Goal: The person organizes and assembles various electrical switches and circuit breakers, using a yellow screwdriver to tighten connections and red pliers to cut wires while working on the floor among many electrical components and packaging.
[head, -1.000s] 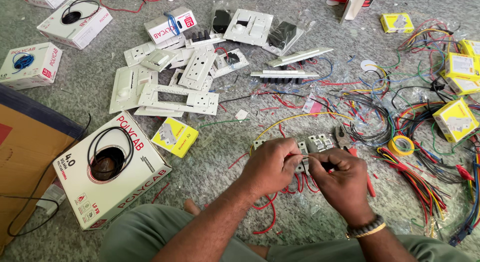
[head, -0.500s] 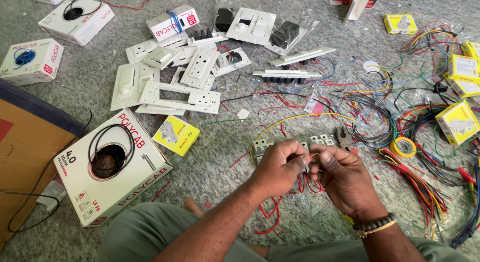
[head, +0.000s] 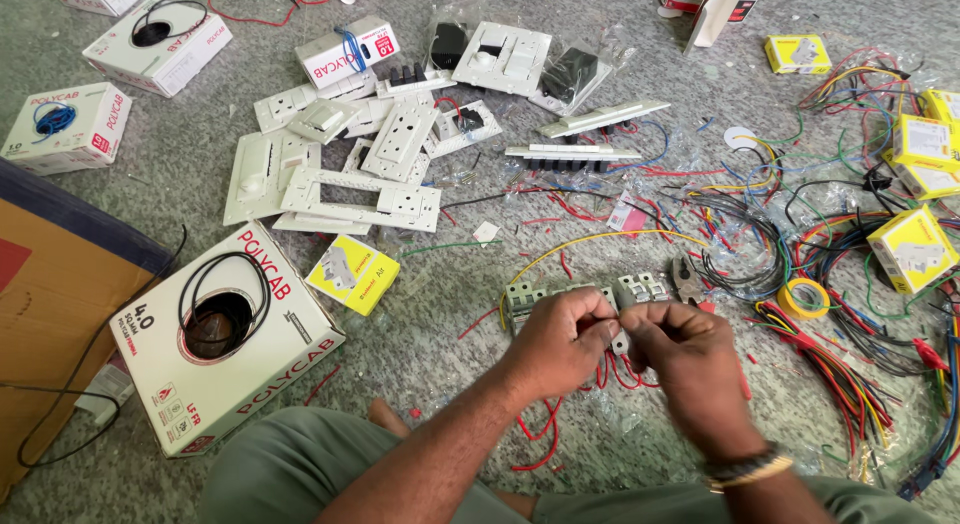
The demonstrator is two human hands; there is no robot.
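Note:
My left hand [head: 558,341] and my right hand [head: 688,369] meet fingertip to fingertip low over the floor. Both pinch a small grey part [head: 620,341] between them; what it is I cannot make out. Just behind the fingers lies a row of grey circuit breakers [head: 523,300], partly hidden by my hands. Red wire pieces [head: 540,436] lie under and in front of my left wrist. A yellow wire [head: 600,238] arcs over the breakers. Pliers [head: 688,280] lie just beyond my right hand.
A white box with a black wire coil [head: 225,336] and a small yellow box [head: 352,274] sit to the left, a cardboard box [head: 50,314] beyond. White switch plates [head: 360,196] lie farther back. Yellow tape [head: 803,298], tangled coloured wires [head: 850,376] and yellow boxes [head: 910,250] fill the right.
Both hands stay together over the breakers, shifting slightly right while the fingers work the small part. Nothing else on the floor has moved.

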